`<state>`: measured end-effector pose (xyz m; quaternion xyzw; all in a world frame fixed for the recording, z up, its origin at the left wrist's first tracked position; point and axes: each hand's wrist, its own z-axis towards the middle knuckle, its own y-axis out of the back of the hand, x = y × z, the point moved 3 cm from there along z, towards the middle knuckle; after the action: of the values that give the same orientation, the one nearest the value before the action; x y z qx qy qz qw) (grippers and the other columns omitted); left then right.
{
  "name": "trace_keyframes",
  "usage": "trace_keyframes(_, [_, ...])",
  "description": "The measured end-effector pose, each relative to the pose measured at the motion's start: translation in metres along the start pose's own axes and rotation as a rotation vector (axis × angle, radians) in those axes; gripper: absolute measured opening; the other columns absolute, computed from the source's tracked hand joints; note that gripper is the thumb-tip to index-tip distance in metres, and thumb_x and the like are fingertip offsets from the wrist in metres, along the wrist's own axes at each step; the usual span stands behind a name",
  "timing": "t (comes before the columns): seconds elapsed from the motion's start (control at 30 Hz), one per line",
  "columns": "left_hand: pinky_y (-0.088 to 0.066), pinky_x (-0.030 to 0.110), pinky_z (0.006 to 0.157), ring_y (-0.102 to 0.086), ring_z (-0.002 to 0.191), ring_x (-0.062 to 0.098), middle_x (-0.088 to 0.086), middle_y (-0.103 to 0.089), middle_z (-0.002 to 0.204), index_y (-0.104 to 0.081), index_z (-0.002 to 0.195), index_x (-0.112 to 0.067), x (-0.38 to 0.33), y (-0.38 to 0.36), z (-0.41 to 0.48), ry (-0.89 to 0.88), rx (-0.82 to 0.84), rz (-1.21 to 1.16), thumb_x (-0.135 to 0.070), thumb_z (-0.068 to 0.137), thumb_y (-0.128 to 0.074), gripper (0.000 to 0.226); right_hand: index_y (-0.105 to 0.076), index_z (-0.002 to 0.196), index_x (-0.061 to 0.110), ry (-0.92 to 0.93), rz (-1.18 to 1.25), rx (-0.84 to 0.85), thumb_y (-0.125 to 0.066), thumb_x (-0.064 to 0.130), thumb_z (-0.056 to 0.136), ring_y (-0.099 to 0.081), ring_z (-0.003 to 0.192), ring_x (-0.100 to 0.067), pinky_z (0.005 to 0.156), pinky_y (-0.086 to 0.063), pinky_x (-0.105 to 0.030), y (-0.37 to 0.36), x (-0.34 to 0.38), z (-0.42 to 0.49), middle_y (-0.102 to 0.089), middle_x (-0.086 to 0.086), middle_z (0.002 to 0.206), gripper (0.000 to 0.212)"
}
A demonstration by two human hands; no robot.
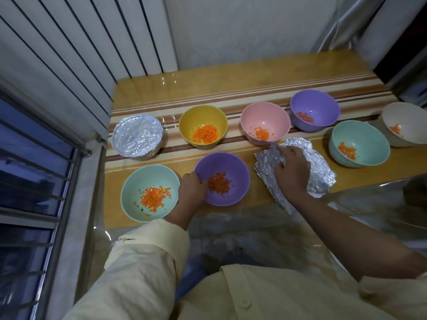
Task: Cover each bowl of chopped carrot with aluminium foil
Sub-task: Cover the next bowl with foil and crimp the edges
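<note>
The left hand (193, 188) gripped the near purple bowl (238, 169), with its fingers curled over the left rim. That bowl was round, smooth and matte like plastic, and it held a small heap of diced carrot (219, 183), rough little orange cubes. The right hand (292, 172) lay on the foil (321, 174), a loose, wrinkled silver sheet or stack lying flat on the table (231, 84) just right of that bowl. The hand's fingers were bent down into the foil and seemed to pinch its top layer.

Beside the left hand sat the left teal bowl (138, 179), open, with carrot scattered across its bottom. Behind it stood the covered bowl (137, 133), its foil lid crinkled, shiny and pressed round the rim.

Along the back ran the yellow bowl (201, 115), the pink bowl (265, 113) and the far purple bowl (320, 101). The pink and far purple bowls were nearly touching. Further right were the right teal bowl (367, 133) and the white bowl (407, 115). All five were uncovered, and each held a little carrot.

The table was glossy, with brown and cream stripes over a yellow ground. Pale yellow sleeves (147, 250) covered the arms, the right one pushed up to the elbow.
</note>
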<state>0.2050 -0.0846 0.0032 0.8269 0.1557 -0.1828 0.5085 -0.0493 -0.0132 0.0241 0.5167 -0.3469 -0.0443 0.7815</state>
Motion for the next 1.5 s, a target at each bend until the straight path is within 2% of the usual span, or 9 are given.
trace_keyframes(0.23, [-0.046, 0.044, 0.089, -0.061, 0.106, 0.042, 0.023, -0.068, 0.109, -0.071, 0.113, -0.003, -0.001, 0.012, 0.001, -0.020, -0.199, -0.141, -0.026, 0.099, -0.051, 0.033, -0.064, 0.121, 0.020, 0.336, 0.170, -0.023, -0.056, 0.005, 0.069, -0.056, 0.107, -0.028, 0.083, -0.042, -0.040, -0.002, 0.061, -0.021, -0.057, -0.009, 0.121, 0.054])
trace_keyframes(0.4, [-0.054, 0.046, 0.087, -0.069, 0.090, 0.033, 0.018, -0.074, 0.092, -0.074, 0.082, -0.011, -0.022, 0.025, -0.001, 0.079, 0.003, -0.903, -0.063, 0.088, -0.054, 0.056, -0.064, 0.122, 0.015, 0.723, 0.182, 0.266, -0.050, 0.013, 0.071, -0.055, 0.109, -0.031, 0.087, -0.042, -0.040, -0.020, 0.097, -0.048, -0.057, -0.016, 0.125, 0.053])
trace_keyframes(0.53, [-0.054, 0.057, 0.077, -0.056, 0.072, 0.024, 0.011, -0.059, 0.064, -0.065, 0.052, -0.018, 0.007, 0.027, 0.015, 0.084, -0.100, -0.920, -0.033, 0.065, -0.064, 0.020, -0.062, 0.125, 0.018, 0.779, 0.247, 0.455, -0.060, 0.028, 0.080, -0.055, 0.113, -0.026, 0.090, -0.044, -0.040, -0.028, 0.104, -0.055, -0.053, -0.014, 0.131, 0.046])
trace_keyframes(0.8, [-0.032, 0.034, 0.062, -0.042, 0.072, 0.020, 0.012, -0.047, 0.070, -0.057, 0.073, -0.007, 0.058, 0.071, 0.001, 0.106, -0.287, -1.056, -0.016, 0.078, -0.060, 0.011, -0.037, 0.142, 0.013, 0.222, 0.340, 0.250, -0.055, 0.057, 0.084, -0.030, 0.138, -0.027, 0.108, -0.026, -0.046, -0.036, 0.130, -0.039, -0.030, -0.013, 0.151, 0.076])
trace_keyframes(0.87, [-0.034, 0.036, 0.065, -0.043, 0.073, 0.018, 0.011, -0.048, 0.072, -0.056, 0.072, -0.011, 0.077, 0.084, -0.001, 0.078, -0.331, -1.042, -0.017, 0.080, -0.060, 0.011, -0.035, 0.141, 0.010, -0.010, 0.376, 0.348, -0.063, 0.058, 0.078, -0.044, 0.122, -0.023, 0.096, -0.038, -0.035, -0.044, 0.137, -0.037, -0.044, -0.010, 0.137, 0.084])
trace_keyframes(0.93, [-0.036, 0.035, 0.066, -0.043, 0.073, 0.017, 0.010, -0.049, 0.072, -0.054, 0.067, -0.015, 0.098, 0.096, -0.002, 0.054, -0.354, -1.037, -0.016, 0.083, -0.062, 0.018, -0.056, 0.118, 0.006, -0.200, 0.575, 0.544, -0.073, 0.036, 0.080, -0.059, 0.087, -0.016, 0.073, -0.045, -0.023, -0.055, 0.146, -0.041, -0.062, -0.004, 0.104, 0.051])
trace_keyframes(1.1, [-0.042, 0.031, 0.065, -0.049, 0.066, 0.017, 0.008, -0.056, 0.066, -0.059, 0.065, -0.012, 0.156, 0.114, 0.002, 0.109, -0.235, -0.988, -0.041, 0.081, -0.078, 0.038, -0.069, 0.092, 0.010, -0.335, 0.746, 0.631, -0.071, 0.017, 0.084, -0.068, 0.084, -0.032, 0.078, -0.054, -0.047, -0.085, 0.177, -0.063, -0.072, -0.015, 0.092, 0.011])
trace_keyframes(1.27, [-0.036, 0.015, 0.045, -0.044, 0.042, -0.004, -0.002, -0.055, 0.056, -0.065, 0.074, -0.006, 0.193, 0.114, 0.004, 0.162, -0.149, -0.878, -0.016, 0.086, -0.077, 0.019, -0.064, 0.084, 0.004, -0.200, 0.527, 0.598, -0.069, 0.022, 0.087, -0.053, 0.063, -0.022, 0.057, -0.036, -0.030, -0.103, 0.205, -0.082, -0.060, -0.008, 0.069, 0.019])
trace_keyframes(1.5, [-0.039, 0.021, 0.048, -0.052, 0.059, 0.017, 0.011, -0.062, 0.078, -0.067, 0.098, -0.004, 0.209, 0.102, 0.007, 0.253, -0.073, -0.965, -0.017, 0.093, -0.069, 0.014, -0.059, 0.112, -0.002, -0.261, 0.363, 0.567, -0.060, 0.027, 0.092, -0.060, 0.093, -0.036, 0.081, -0.048, -0.044, -0.127, 0.214, -0.094, -0.064, -0.019, 0.102, 0.035])
